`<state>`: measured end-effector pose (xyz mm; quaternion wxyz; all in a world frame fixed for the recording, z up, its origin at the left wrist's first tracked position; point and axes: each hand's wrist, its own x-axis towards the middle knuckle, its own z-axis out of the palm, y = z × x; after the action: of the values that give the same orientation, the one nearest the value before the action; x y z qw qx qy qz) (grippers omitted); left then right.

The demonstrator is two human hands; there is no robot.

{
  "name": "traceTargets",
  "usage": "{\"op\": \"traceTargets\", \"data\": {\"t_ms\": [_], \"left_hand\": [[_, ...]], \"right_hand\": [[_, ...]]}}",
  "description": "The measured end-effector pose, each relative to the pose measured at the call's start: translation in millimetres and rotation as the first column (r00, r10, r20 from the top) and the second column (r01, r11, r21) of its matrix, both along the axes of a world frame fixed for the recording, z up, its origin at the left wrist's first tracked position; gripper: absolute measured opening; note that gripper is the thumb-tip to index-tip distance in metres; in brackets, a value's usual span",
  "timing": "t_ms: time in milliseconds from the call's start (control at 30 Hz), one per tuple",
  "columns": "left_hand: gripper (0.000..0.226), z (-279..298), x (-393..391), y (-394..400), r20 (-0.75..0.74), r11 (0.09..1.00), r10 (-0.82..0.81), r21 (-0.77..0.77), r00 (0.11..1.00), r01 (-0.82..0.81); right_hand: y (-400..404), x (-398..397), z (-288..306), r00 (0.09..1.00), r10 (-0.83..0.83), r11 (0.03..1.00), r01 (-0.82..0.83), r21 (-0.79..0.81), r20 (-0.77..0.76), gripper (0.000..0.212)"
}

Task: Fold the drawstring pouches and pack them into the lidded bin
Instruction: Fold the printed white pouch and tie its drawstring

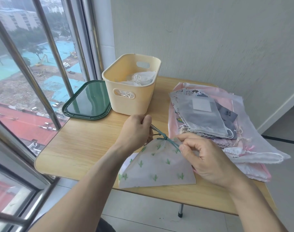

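The cactus-print pouch (157, 166) lies on the counter (86, 144); its green drawstring (166, 138) is pinched taut by the left hand (134, 131) and right hand (204, 158). Overtightening could jam the knot or bunch the fabric, spoiling the fold for the cream bin (131, 84).

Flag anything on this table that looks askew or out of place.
The green lid juts past the table edge toward the window. The pile of pouches is loosely splayed, overhanging the right edge.

— Where does the light come from?
— Soft, even daylight from the window (34, 72); the green lid (87, 101) mirrors it.
— Sharp?
— Slightly soft; the window bars bow at the edges.
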<state>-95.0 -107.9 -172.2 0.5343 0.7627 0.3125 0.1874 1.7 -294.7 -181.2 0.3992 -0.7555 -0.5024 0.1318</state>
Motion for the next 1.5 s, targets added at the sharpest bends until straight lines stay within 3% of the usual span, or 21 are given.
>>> {"op": "traceTargets", "data": {"t_ms": [100, 233, 500, 667, 767, 867, 967, 1067, 1133, 1233, 1300, 1400, 1500], "left_hand": [[0.039, -0.3, 2.2, -3.4, 0.041, 0.990, 0.009, -0.143, 0.999, -0.003], [0.039, 0.7, 1.6, -2.5, 0.033, 0.982, 0.024, -0.187, 0.999, -0.017], [0.040, 10.4, -1.7, -3.3, 0.088, 0.994, 0.042, -0.109, 0.995, -0.032], [0.058, 19.7, -10.4, 1.2, -0.013, 0.962, -0.128, -0.246, 0.992, 0.121], [0.072, 25.3, -21.8, 9.9, -0.121, 0.924, -0.319, -0.262, 0.940, 0.279], [0.052, 23.0, -29.2, 10.9, -0.207, 0.903, -0.427, -0.155, 0.880, 0.401], [0.021, 19.7, -30.6, 14.7, -0.108, 0.926, -0.378, -0.025, 0.919, 0.378], [0.020, 22.2, -31.1, 18.9, 0.136, 0.973, -0.220, 0.102, 0.966, 0.207], [0.022, 25.1, -32.9, 20.2, 0.303, 0.988, -0.127, 0.120, 0.944, 0.095], [0.024, 27.2, -34.8, 19.7, 0.439, 0.995, -0.077, 0.088, 0.895, 0.043], [0.026, 27.4, -37.5, 22.2, 0.469, 0.998, -0.046, -0.006, 0.882, 0.055], [0.029, 25.8, -40.1, 28.9, 0.419, 0.974, 0.015, -0.211, 0.908, 0.082], [0.022, 20.7, -42.8, 35.9, 0.241, 0.974, 0.069, -0.227, 0.968, -0.013]], "right_hand": [[1.9, -4.0, 0.1, 0.998, -0.065, 0.994, 0.064, 0.094, 0.009, 0.041], [5.2, -5.7, -1.0, 0.997, -0.070, 0.981, 0.066, 0.181, 0.014, 0.033], [8.8, -4.9, 3.9, 1.000, 0.016, 0.999, -0.016, 0.051, 0.005, 0.037], [7.3, -4.8, 1.6, 0.991, -0.089, 0.985, 0.103, 0.140, -0.103, 0.038], [10.8, -3.8, 3.5, 0.970, -0.176, 0.959, 0.207, 0.194, -0.168, 0.053], [15.9, -4.6, 3.0, 0.927, -0.200, 0.928, 0.283, 0.242, -0.317, 0.059], [17.0, -5.0, 4.5, 0.878, -0.124, 0.939, 0.255, 0.233, -0.462, 0.060], [14.6, -5.9, 9.1, 0.879, -0.042, 0.980, 0.128, 0.150, -0.476, 0.050], [16.1, -8.6, 10.1, 0.921, -0.018, 0.995, 0.053, 0.080, -0.389, 0.038], [23.4, -9.4, 7.4, 0.978, -0.173, 0.984, 0.178, 0.030, -0.117, 0.020], [30.2, -10.5, 4.9, 0.970, -0.245, 0.969, 0.245, 0.020, -0.008, 0.027], [37.4, -14.5, 3.7, 0.956, -0.291, 0.955, 0.290, 0.065, 0.019, 0.046], [42.3, -15.3, 7.2, 0.975, -0.211, 0.966, 0.219, 0.136, -0.074, 0.032]]}}
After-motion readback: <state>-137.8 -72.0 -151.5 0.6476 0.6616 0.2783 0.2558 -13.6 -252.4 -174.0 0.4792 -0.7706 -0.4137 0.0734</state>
